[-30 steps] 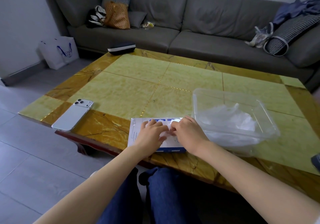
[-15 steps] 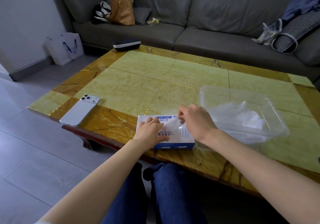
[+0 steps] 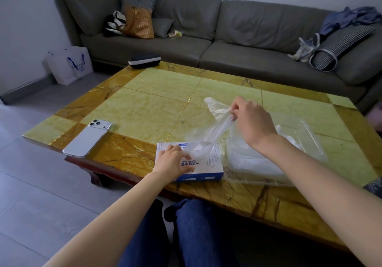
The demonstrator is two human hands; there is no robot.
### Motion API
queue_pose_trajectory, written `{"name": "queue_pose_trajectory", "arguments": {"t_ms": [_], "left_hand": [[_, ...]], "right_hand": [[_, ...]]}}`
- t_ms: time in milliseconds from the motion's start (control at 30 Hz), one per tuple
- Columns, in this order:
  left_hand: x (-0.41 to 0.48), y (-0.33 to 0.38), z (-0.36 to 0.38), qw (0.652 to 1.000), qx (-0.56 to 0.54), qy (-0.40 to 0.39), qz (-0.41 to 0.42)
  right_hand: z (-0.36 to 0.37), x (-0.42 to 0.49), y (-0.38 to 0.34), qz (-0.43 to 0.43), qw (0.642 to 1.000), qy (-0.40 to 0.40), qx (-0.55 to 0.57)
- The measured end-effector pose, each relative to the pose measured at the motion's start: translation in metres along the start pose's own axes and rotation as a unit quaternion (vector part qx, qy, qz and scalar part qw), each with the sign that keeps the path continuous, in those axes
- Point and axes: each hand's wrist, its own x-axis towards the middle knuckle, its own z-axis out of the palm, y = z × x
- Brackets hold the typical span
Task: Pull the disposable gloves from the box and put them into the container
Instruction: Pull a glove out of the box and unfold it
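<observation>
My left hand lay flat on the white-and-blue glove box at the near edge of the marble table, fingers straight, pressing it down. My right hand was raised above it, pinching a clear plastic glove that stretched down to the box's opening. The clear container stood just right of the box, with a heap of gloves inside. A white phone lay well to the left.

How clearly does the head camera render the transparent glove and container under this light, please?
Head view: soft, dim light, no hard shadows; the glove pinched by the right hand is see-through, its edges faint against the table; the clear container shows mainly by pale rim highlights; the wide lens bows the back of the sofa.
</observation>
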Motion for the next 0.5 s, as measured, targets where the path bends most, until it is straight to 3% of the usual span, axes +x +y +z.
{"name": "queue_pose_trajectory", "arguments": {"t_ms": [267,500], "left_hand": [[0.001,0.004,-0.021,0.996,-0.089,-0.025,-0.001],[0.012,0.03,-0.049,0.969,-0.243,0.046,-0.009]], "right_hand": [[-0.006,-0.004,0.012,0.028,0.999,0.027,0.003],[0.006,-0.005,0.011,0.021,0.997,-0.03,0.068]]}}
